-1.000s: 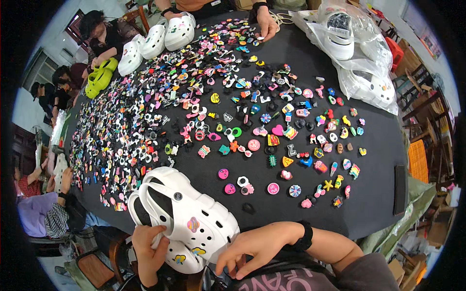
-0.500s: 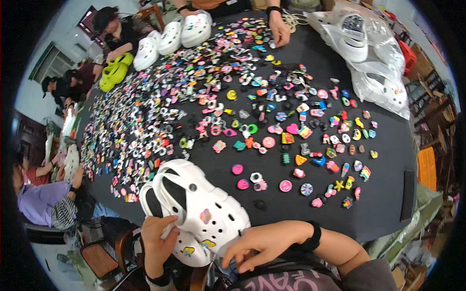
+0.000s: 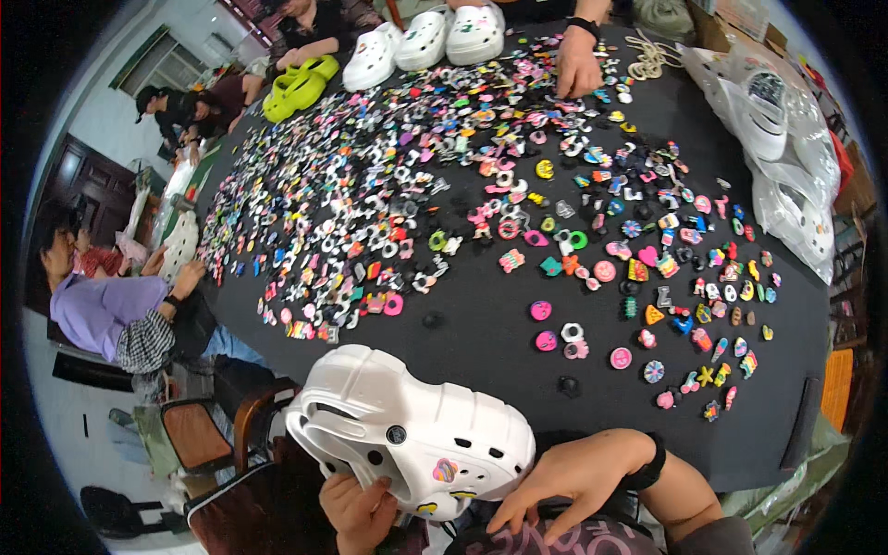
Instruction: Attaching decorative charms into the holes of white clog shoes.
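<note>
A pair of white clogs (image 3: 425,421) is held together at the table's near edge, and one hides most of the other. The clog in front has a pink and yellow charm (image 3: 445,470) on its top, with parts of yellow charms lower down. My left hand (image 3: 359,511) is closed on the heel straps, its thumb inside the opening. Close by the toe, my right hand (image 3: 583,476) has its fingers spread and slightly bent; whether they touch the shoe I cannot tell. Beyond the shoes, loose shoe charms (image 3: 604,271) in many colours lie scattered on the black tabletop (image 3: 462,324).
A dense heap of small charms (image 3: 361,176) covers the left and middle of the table. Further white clogs (image 3: 422,43) and green clogs (image 3: 298,90) stand at the far edge. Bagged white clogs (image 3: 786,148) lie at the far right. A co-worker's hand (image 3: 578,69) reaches into the charms.
The view has swung left. The clogs have tilted so the lower one is more hidden. My right hand's fingers have spread, and the co-worker's hand has come down among the charms.
</note>
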